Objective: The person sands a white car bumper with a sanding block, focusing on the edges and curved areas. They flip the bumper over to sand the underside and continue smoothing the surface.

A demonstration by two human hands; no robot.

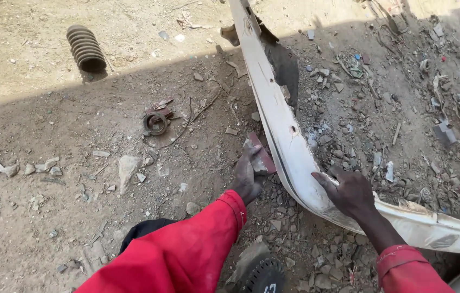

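The left hand (pixel 247 176) has its grip closed on a flat reddish-brown piece (pixel 261 154), held against the outer face of a long white car bumper (pixel 279 116). The right hand (pixel 349 191) lies on the bumper's upper edge at its bend, fingers curled over it in a loose grip. Both arms wear red sleeves (pixel 186 252). The bumper lies on stony dirt ground (pixel 51 119), running from the top of the view down to the lower right. Left of it sit a rusty ring-shaped part (pixel 155 123) and, well apart near the top left, a ribbed rubber boot (pixel 85 48). Rubble and scraps (pixel 360 70) litter the ground right of the bumper.
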